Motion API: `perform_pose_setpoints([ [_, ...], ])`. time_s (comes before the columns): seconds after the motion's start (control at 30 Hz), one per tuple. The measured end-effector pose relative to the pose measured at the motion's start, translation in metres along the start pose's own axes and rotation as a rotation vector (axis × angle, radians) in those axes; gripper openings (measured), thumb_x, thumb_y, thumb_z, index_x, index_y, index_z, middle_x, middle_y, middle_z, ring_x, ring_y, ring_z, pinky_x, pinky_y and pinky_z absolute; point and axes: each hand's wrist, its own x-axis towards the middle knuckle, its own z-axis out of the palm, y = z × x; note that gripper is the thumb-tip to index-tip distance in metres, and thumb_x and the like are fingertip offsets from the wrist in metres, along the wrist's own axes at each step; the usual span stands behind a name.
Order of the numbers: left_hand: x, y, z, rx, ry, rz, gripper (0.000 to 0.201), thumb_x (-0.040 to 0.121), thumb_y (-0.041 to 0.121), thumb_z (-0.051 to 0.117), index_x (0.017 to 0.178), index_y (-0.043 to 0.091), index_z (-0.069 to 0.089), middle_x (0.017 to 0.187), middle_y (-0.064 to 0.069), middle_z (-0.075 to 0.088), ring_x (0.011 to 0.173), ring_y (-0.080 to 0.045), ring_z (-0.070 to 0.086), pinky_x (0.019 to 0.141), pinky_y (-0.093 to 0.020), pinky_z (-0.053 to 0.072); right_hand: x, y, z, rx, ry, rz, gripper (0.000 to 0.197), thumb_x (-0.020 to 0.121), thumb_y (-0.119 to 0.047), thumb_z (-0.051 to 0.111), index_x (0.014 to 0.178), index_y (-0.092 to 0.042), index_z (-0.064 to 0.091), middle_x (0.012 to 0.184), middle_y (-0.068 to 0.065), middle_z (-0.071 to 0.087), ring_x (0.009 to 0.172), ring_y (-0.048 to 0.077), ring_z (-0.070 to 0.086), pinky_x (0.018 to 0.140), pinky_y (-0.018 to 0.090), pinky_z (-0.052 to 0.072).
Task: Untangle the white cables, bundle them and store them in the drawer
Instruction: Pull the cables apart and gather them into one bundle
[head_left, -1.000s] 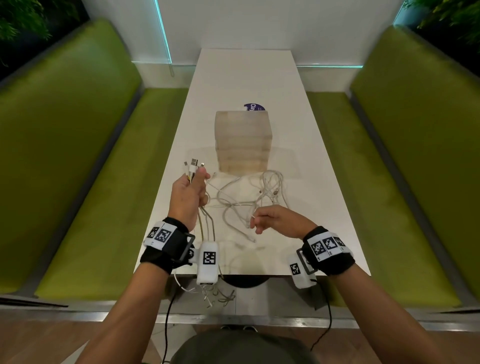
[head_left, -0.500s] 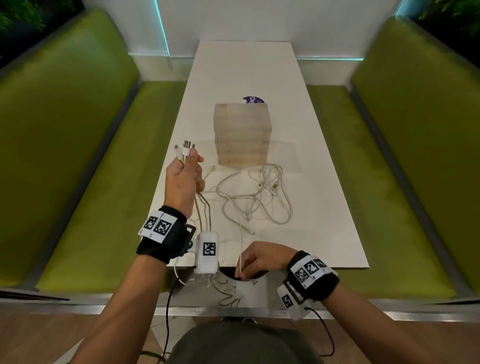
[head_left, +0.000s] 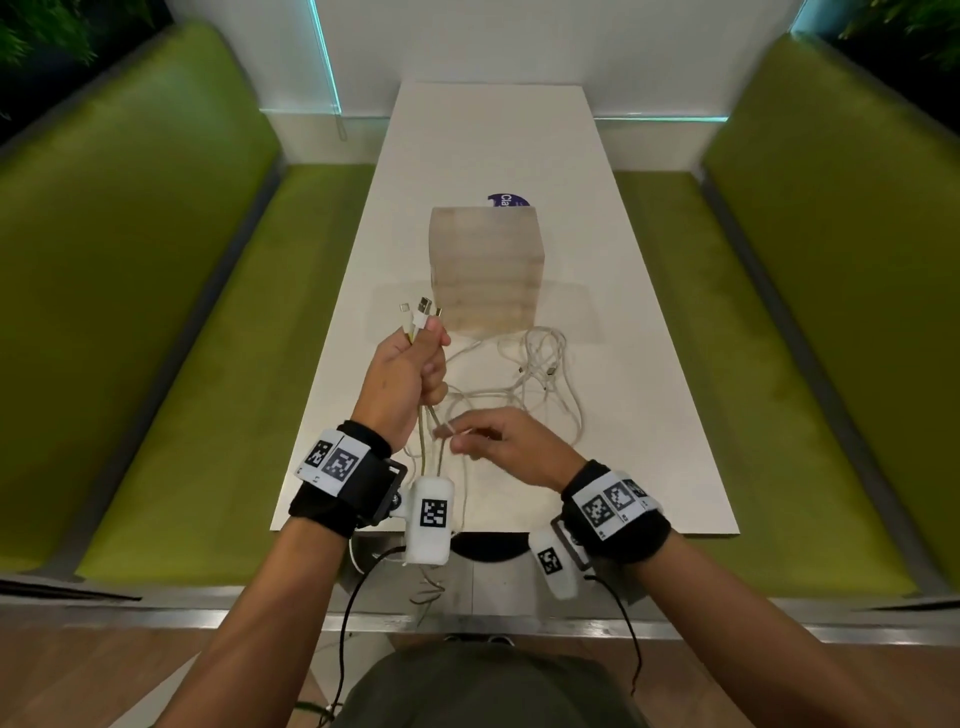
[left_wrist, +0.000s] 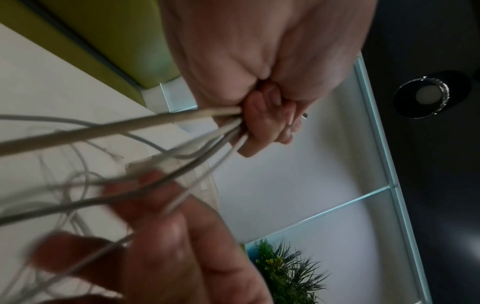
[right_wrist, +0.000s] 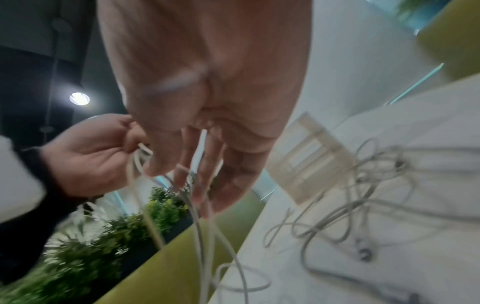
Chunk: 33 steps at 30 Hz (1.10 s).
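My left hand (head_left: 410, 374) is raised over the table's left side and grips several white cables in its fist (left_wrist: 262, 127). Their plugs (head_left: 421, 309) stick up above the thumb, and the cords hang down past the table's near edge. My right hand (head_left: 493, 441) is just right of those hanging cords and pinches a white cable end (head_left: 449, 430) between thumb and fingers (right_wrist: 197, 185). More white cables (head_left: 540, 384) lie tangled on the table in front of a small pale wooden drawer box (head_left: 485, 267), whose drawers look shut.
The white table (head_left: 649, 415) runs away from me between two green benches (head_left: 182, 389) (head_left: 779, 389). A purple round sticker (head_left: 506, 200) shows behind the box. Black wires hang from my wrist cameras below the table's near edge.
My right hand has come up from the table's near edge to beside the left wrist, holding a cable end. The left hand has stayed raised with its bunch of cables.
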Motion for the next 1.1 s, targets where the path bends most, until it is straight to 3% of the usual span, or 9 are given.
perform_pose_setpoints([
  [0.07,0.0,-0.002,-0.003,0.038,0.013,-0.015,0.027,0.1,0.026,0.044,0.075,0.014,0.046,0.047,0.012,0.027,0.04,-0.004,0.019,0.038,-0.017,0.019,0.003,0.003,0.005,0.033,-0.075,0.004,0.024,0.094,-0.01,0.055,0.115,-0.014,0.066,0.116,0.01,0.068,0.097,0.016,0.065,0.081,0.024,0.054],
  [0.17,0.001,-0.004,-0.015,0.099,0.039,-0.035,0.028,0.096,0.029,0.053,0.073,0.02,0.041,0.052,0.011,0.023,0.044,-0.006,0.016,0.04,-0.019,0.017,0.008,0.029,-0.003,0.049,0.076,0.139,0.033,0.092,0.006,0.042,0.113,-0.007,0.065,0.112,0.009,0.065,0.092,0.018,0.063,0.078,0.027,0.052],
  [0.3,0.006,-0.007,-0.028,0.034,0.068,-0.087,0.035,0.097,0.046,0.042,0.082,0.015,0.045,0.054,0.01,0.025,0.045,-0.006,0.017,0.043,-0.022,0.015,0.012,0.077,-0.005,-0.574,0.095,0.373,0.023,0.091,-0.01,0.051,0.113,-0.005,0.057,0.114,0.014,0.055,0.102,0.03,0.056,0.085,0.032,0.041],
  [0.37,0.008,-0.01,-0.03,0.006,0.074,-0.077,0.038,0.099,0.047,0.035,0.082,0.015,0.045,0.054,0.01,0.028,0.044,-0.005,0.019,0.042,-0.019,0.019,0.011,0.085,0.003,-0.683,0.061,0.411,0.021,0.093,-0.014,0.048,0.111,-0.005,0.054,0.111,0.017,0.055,0.102,0.033,0.055,0.082,0.034,0.042],
  [0.63,0.011,-0.023,-0.03,0.087,0.023,0.019,0.028,0.101,0.027,0.041,0.074,0.023,0.04,0.062,0.007,0.023,0.05,-0.006,0.021,0.049,-0.021,0.023,0.005,0.05,-0.018,-0.6,0.081,0.278,0.016,0.086,-0.006,0.055,0.101,-0.004,0.055,0.105,0.016,0.057,0.089,0.029,0.058,0.076,0.034,0.046],
  [0.73,0.012,-0.029,-0.025,0.069,0.029,0.026,0.027,0.102,0.019,0.04,0.075,0.019,0.04,0.065,0.004,0.028,0.05,-0.006,0.025,0.051,-0.023,0.023,0.006,0.021,-0.037,-0.658,0.003,0.225,0.02,0.087,-0.001,0.051,0.104,-0.002,0.061,0.103,0.012,0.061,0.084,0.017,0.052,0.065,0.022,0.039],
  [0.8,0.015,-0.034,-0.021,0.092,0.031,0.026,0.025,0.102,0.017,0.039,0.077,0.016,0.041,0.065,0.002,0.037,0.05,-0.006,0.031,0.052,-0.023,0.024,0.009,0.002,-0.049,-0.691,-0.054,0.159,0.022,0.088,-0.001,0.051,0.105,-0.003,0.066,0.102,0.009,0.062,0.085,0.013,0.051,0.07,0.019,0.036],
  [0.93,0.019,-0.048,-0.009,0.132,0.008,0.041,0.018,0.102,0.016,0.038,0.097,0.008,0.053,0.08,-0.002,0.069,0.063,-0.008,0.057,0.06,-0.021,0.044,0.014,-0.033,-0.063,-0.656,-0.102,0.022,0.019,0.09,-0.007,0.056,0.103,-0.01,0.07,0.091,-0.003,0.063,0.082,0.009,0.058,0.07,0.014,0.039],
  [1.1,0.017,-0.056,0.005,0.096,-0.083,0.04,0.032,0.102,0.018,0.037,0.124,-0.001,0.051,0.104,-0.008,0.071,0.096,-0.019,0.069,0.091,-0.033,0.054,0.021,-0.051,-0.068,-0.231,0.175,-0.018,0.006,0.086,-0.005,0.063,0.091,-0.007,0.062,0.069,-0.001,0.066,0.062,0.009,0.064,0.066,0.023,0.056],
])
